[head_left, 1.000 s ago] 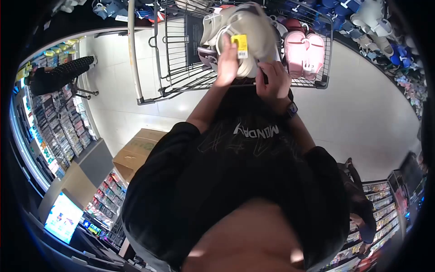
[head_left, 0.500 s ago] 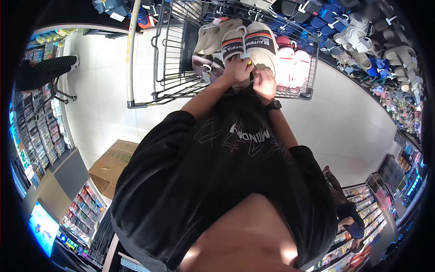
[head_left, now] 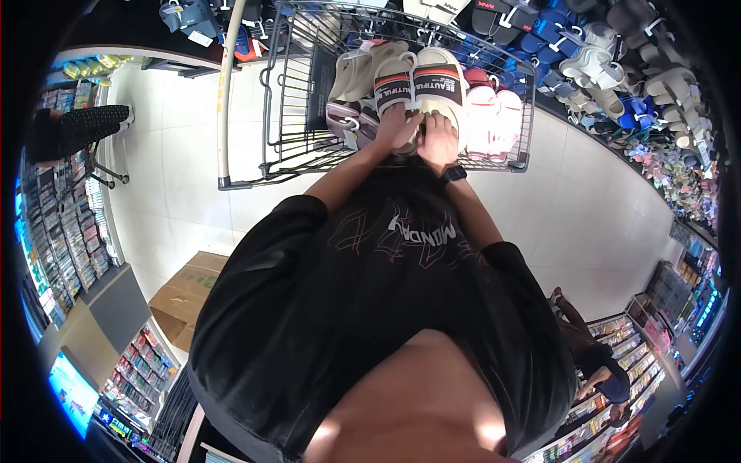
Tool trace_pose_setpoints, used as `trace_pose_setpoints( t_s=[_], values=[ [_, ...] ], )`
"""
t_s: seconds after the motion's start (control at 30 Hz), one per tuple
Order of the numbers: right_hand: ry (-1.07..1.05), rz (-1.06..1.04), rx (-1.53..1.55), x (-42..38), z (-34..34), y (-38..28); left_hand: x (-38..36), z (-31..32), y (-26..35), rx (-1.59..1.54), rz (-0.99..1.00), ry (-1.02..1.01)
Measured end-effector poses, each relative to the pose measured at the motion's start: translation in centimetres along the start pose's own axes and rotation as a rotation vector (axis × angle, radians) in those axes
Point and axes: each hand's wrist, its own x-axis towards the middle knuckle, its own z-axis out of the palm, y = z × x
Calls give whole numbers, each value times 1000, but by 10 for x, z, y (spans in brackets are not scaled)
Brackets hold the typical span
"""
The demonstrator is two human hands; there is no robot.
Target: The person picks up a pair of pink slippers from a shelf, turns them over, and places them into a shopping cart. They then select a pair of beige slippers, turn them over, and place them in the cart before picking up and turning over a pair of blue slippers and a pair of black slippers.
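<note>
Over there in the cart (head_left: 520, 165), slides (head_left: 441, 79) lie at the left grip (head_left: 395, 130) and right grip (head_left: 439, 141). Clogs (head_left: 354, 76) sit ahead-left of both, sandals (head_left: 341, 119) just left, another pair (head_left: 507, 117) right. Behind-left, a box (head_left: 182, 299) rests on the floor (head_left: 540, 231).

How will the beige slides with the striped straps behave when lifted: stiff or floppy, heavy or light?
The beige slides are probably light for their bulk, as the thick soles look like foam. They likely hold their shape, perhaps flexing slightly. One white hanger joins both, so they may lift together but swing or twist.
</note>
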Motion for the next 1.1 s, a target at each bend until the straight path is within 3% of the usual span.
trace_pose_setpoints(
  t_s=[0.07, 0.3, 0.4, 0.5, 0.57, 0.67, 0.7, 0.8, 0.97, 1.07, 1.1],
  values=[
    [-38, -4, 3, 1, -6, -2, 6, -6, 20, 16, -147, -95],
    [103, -240, 215, -14, -36, -13, 39, 22, 35, -54, -151, 343],
    [16, -345, 321, -35, -28, -13, 68, 37, 22, -26, -260, 291],
    [-187, -129, 414, -52, -15, -4, 75, 34, 21, -40, -225, 372],
    [-55, -29, 341, -53, -16, 2, 78, 35, 12, -8, -229, 392],
    [13, 67, 259, -43, -32, 4, 54, -17, 61, -453, -403, 248],
    [80, 67, 237, -37, -42, -1, 56, -11, 59, -673, -302, 424],
    [204, 22, 304, -20, -57, -2, 63, -17, 43, -1152, -240, 364],
    [319, -139, 580, 15, -121, -40, 28, -54, 43, -1370, -194, 10],
    [359, -120, 689, 26, -135, -52, 8, -73, 54, -1439, -128, -44],
    [350, -11, 883, 28, -130, -53, 2, -79, 55, -1452, -115, -50]
  ],
)
